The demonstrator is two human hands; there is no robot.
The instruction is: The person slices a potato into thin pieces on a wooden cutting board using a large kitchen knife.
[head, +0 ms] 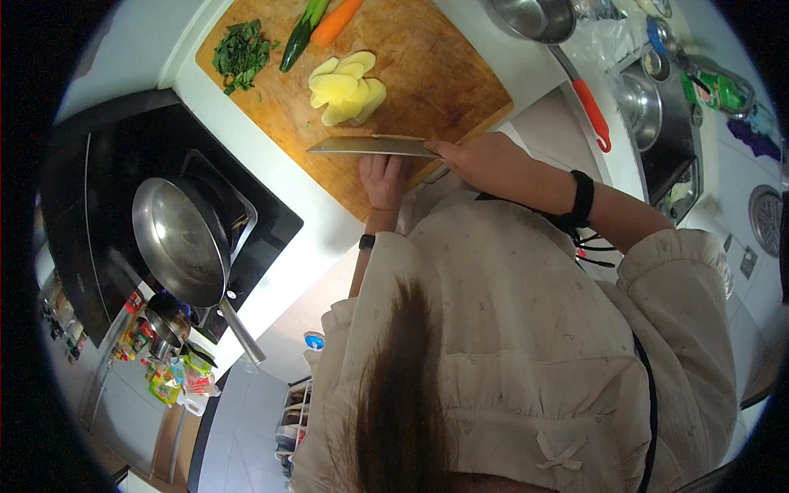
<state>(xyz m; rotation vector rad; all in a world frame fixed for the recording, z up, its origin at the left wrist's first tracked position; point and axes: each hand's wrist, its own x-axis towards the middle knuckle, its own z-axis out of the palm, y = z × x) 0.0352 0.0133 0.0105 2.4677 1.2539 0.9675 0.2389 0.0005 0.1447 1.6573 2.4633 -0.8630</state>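
My right hand (459,157) grips a kitchen cleaver (370,146), its broad blade lying across the near part of a wooden cutting board (444,74). Just on the near side of the blade, my left hand (383,179) is over the board with its fingers bent. The blade hides its fingertips, so whether they press on anything cannot be seen. A thin pale edge shows along the blade's far side. Beyond it lies an overlapping pile of peeled yellow potato slices (345,89). Farther off are a carrot (336,23), a dark green cucumber-like vegetable (299,43) and chopped leafy greens (243,54).
On the left, a steel frying pan (182,240) rests on a black cooktop (117,154), its handle pointing towards me. A small pot (166,323) and several packages stand behind it. At right are a red-handled saucepan (536,18) and a sink holding a metal bowl (641,108).
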